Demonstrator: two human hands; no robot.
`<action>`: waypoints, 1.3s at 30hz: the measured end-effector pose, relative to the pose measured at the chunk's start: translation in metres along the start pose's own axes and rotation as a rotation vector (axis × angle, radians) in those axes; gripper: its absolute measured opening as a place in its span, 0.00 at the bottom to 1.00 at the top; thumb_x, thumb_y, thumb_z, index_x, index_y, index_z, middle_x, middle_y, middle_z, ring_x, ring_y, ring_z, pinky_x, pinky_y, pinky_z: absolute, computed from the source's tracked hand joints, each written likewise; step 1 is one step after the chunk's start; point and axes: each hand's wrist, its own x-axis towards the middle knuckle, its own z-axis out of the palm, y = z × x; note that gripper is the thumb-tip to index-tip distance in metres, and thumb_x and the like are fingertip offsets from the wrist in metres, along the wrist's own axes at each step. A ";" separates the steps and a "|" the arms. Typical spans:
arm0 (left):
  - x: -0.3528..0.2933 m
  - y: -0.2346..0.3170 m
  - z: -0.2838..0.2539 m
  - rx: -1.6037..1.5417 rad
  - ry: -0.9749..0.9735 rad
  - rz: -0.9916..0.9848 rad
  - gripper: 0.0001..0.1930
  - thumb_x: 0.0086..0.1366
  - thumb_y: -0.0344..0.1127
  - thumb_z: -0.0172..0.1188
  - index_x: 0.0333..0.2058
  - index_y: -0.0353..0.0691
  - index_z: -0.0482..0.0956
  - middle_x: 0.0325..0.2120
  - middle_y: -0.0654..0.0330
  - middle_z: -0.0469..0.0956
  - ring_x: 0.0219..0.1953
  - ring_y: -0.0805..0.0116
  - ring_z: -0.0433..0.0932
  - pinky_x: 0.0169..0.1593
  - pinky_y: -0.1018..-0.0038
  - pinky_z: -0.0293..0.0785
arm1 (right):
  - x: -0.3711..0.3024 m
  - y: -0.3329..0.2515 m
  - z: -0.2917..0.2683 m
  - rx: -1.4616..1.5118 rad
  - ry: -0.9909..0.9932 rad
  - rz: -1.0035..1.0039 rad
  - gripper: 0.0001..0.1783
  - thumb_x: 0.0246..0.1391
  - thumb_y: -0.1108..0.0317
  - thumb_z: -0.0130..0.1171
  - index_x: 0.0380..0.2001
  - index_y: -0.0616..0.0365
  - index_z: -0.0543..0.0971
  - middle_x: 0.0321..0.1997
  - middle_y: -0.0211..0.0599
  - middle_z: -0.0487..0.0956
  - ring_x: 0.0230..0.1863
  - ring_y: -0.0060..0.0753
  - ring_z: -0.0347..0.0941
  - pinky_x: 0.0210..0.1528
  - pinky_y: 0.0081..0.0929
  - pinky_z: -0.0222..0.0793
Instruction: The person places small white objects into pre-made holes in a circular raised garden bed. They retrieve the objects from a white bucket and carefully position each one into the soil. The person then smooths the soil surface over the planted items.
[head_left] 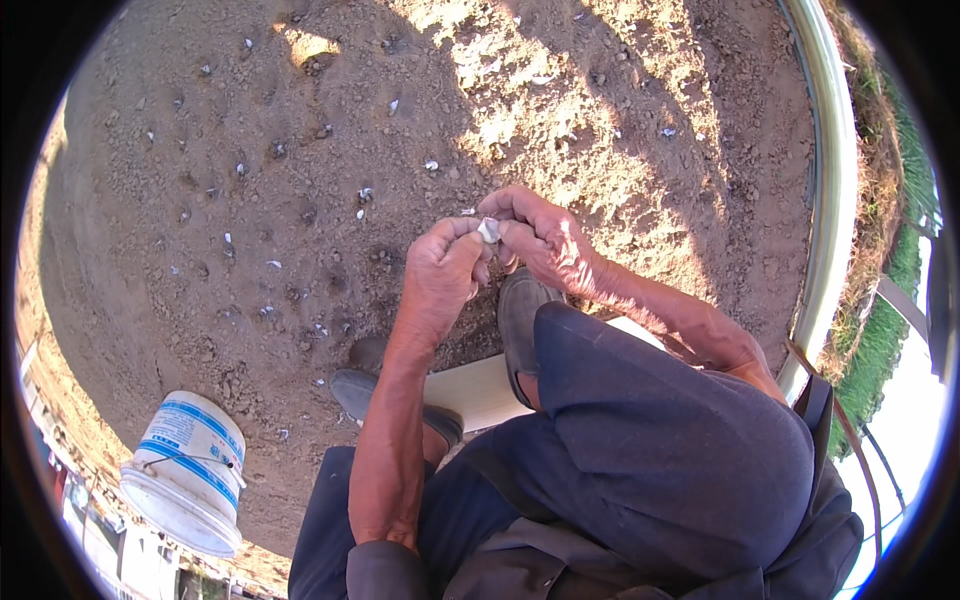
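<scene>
Both my hands meet in front of my knees, holding a small whitish garlic clove (pixel 488 230) between them. My left hand (pixel 437 265) is closed, thumb and fingers pinching the clove from its left side. From the right, my right hand (pixel 540 238) grips the same clove, its thumb and bent fingertips pressed against it. Part of the clove is hidden by the fingers. Below the hands lies brown crumbly soil (pixel 330 240), dotted with several small white pieces (pixel 432 165) and shallow hollows.
A white bucket with blue bands (pixel 190 465) stands at the lower left. Under my legs runs a pale board (pixel 480 390), beside my grey shoes (pixel 522 315). A pale curved edging (pixel 838 180) borders the soil at right, with grass (pixel 880 370) beyond. Sunlit patches cross the soil.
</scene>
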 end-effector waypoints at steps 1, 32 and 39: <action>0.000 0.001 0.001 -0.011 0.016 -0.001 0.12 0.68 0.33 0.52 0.45 0.32 0.75 0.26 0.66 0.75 0.21 0.83 0.69 0.21 0.84 0.64 | -0.001 -0.001 0.000 0.025 0.009 -0.001 0.12 0.61 0.76 0.47 0.48 0.65 0.69 0.37 0.36 0.76 0.31 0.20 0.73 0.31 0.21 0.73; -0.001 -0.007 0.002 -0.015 -0.025 0.126 0.13 0.70 0.37 0.56 0.47 0.35 0.75 0.26 0.67 0.74 0.22 0.83 0.69 0.23 0.85 0.63 | -0.015 -0.018 -0.002 0.134 0.050 0.000 0.10 0.64 0.70 0.52 0.45 0.65 0.74 0.31 0.31 0.76 0.30 0.17 0.73 0.32 0.19 0.73; -0.003 -0.005 0.008 0.079 0.019 0.175 0.13 0.69 0.36 0.58 0.48 0.34 0.76 0.23 0.67 0.74 0.22 0.83 0.69 0.23 0.84 0.64 | -0.015 -0.016 0.001 0.105 0.120 -0.033 0.08 0.64 0.72 0.53 0.43 0.64 0.75 0.30 0.31 0.77 0.29 0.16 0.73 0.31 0.19 0.74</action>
